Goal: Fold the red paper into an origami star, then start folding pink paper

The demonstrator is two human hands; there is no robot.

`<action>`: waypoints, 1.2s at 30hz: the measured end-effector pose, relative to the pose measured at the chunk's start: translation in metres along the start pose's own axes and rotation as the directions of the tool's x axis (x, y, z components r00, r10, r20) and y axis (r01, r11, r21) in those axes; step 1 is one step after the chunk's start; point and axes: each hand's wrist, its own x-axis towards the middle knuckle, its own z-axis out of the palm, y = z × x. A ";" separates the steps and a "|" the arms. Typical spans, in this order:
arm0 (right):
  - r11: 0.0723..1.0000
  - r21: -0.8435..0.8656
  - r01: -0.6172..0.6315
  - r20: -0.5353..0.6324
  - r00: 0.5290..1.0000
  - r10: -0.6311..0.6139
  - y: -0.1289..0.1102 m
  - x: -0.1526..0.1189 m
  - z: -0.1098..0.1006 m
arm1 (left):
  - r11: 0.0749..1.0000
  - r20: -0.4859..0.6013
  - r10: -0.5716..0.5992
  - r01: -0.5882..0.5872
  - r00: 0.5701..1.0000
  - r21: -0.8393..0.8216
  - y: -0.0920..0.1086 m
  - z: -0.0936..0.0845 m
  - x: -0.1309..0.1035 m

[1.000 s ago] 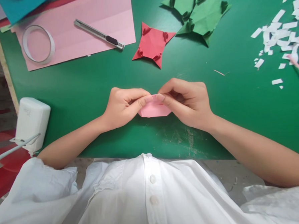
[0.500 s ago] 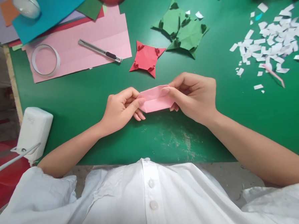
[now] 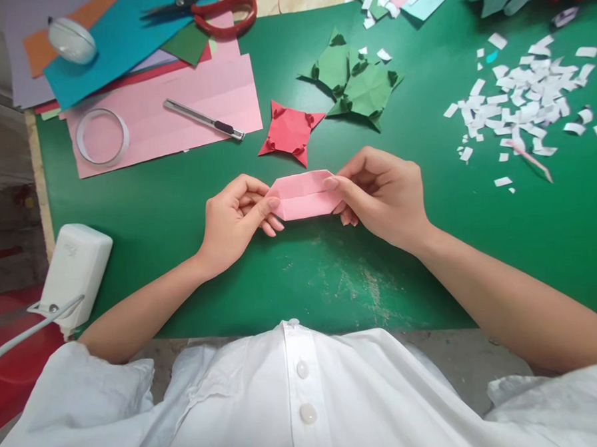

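A folded piece of pink paper [image 3: 303, 196] is stretched between my two hands, its corners turned in and a crease running along its length. My left hand [image 3: 238, 216] pinches its left end, thumb on top. The right end is gripped by my right hand [image 3: 384, 195], thumb pressing on the upper face and fingers behind. Just beyond the pink paper lies a red folded paper star [image 3: 291, 132] with curled corners. Two green folded paper stars [image 3: 354, 80] lie behind it to the right, touching one another.
At the left, pink sheets [image 3: 144, 135] carry a tape roll [image 3: 102, 137] and a utility knife [image 3: 204, 120]. Scissors [image 3: 225, 17] and a computer mouse [image 3: 72, 40] rest on coloured paper. White scraps [image 3: 527, 101] are scattered right. A white corded device [image 3: 81, 275] stands at the left edge.
The view has tilted, bringing the scissors and more of the table's far side into sight. Both hands still hold the pink paper, which now lies more level and faces the camera more.
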 end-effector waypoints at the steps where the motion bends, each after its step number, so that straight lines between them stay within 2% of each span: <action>1: 1.000 0.014 0.003 -0.003 1.000 -0.003 0.001 0.000 0.000 | 0.999 -0.026 0.033 -0.033 0.999 0.001 -0.001 0.001 0.001; 4: 0.999 0.033 0.028 0.055 0.998 -0.030 0.003 0.000 -0.001 | 0.992 -0.128 0.124 -0.121 0.984 0.029 -0.004 0.001 0.003; 8: 0.998 0.040 0.038 0.270 0.962 -0.048 0.004 0.001 -0.004 | 0.981 -0.249 0.189 -0.170 0.950 0.096 -0.009 -0.002 0.005; 12: 0.999 0.050 -0.004 0.424 0.906 -0.017 0.003 0.001 -0.007 | 0.975 -0.287 0.215 -0.187 0.934 0.119 -0.014 -0.004 0.007; 15: 1.000 0.009 -0.020 0.481 0.877 0.013 0.001 -0.001 -0.008 | 0.971 -0.262 0.236 -0.217 0.936 0.099 -0.017 -0.003 0.007; 19: 0.999 -0.020 -0.045 0.464 0.885 0.049 -0.002 -0.004 -0.007 | 0.933 -0.140 0.358 -0.352 0.923 0.070 -0.023 -0.001 0.007; 21: 0.998 -0.025 -0.053 0.453 0.890 0.058 -0.003 -0.005 -0.006 | 0.923 -0.093 0.384 -0.379 0.919 0.067 -0.024 0.000 0.006; 25: 0.994 -0.100 0.042 0.385 0.923 0.000 -0.005 -0.007 -0.002 | 0.924 -0.018 0.374 -0.371 0.927 0.090 -0.023 0.001 0.003; 29: 0.974 -0.186 0.127 0.305 0.950 -0.066 -0.007 -0.008 0.005 | 0.905 0.050 0.400 -0.403 0.915 0.135 -0.019 0.003 -0.001; 32: 0.960 -0.226 0.164 0.296 0.951 -0.092 -0.009 -0.010 0.009 | 0.887 0.088 0.425 -0.434 0.901 0.161 -0.016 0.003 -0.002; 36: 0.950 -0.219 0.221 0.340 0.930 -0.138 -0.009 -0.011 0.010 | 0.850 0.091 0.472 -0.479 0.877 0.220 -0.013 0.002 -0.001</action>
